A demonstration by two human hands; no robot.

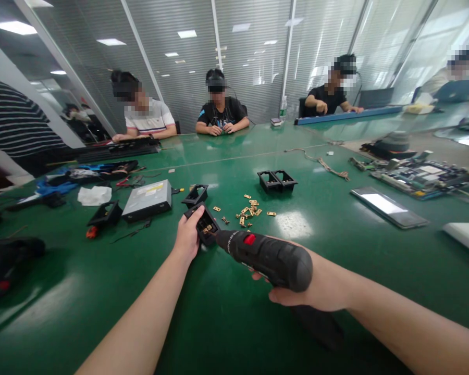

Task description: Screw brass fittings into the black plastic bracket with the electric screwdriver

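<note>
Drill (271, 258): black, round-ended (red button (250, 239) on top).

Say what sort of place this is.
Probably a shared electronics workshop, or an office room used as one: a power screwdriver in the right hand, a circuit board on the long green table, and people seated along its far side.

power screwdriver (271, 257): 1 | held housing (211, 219): 1 | brass plates (271, 213): several, overlapping | disc drive (147, 201): 1
</note>
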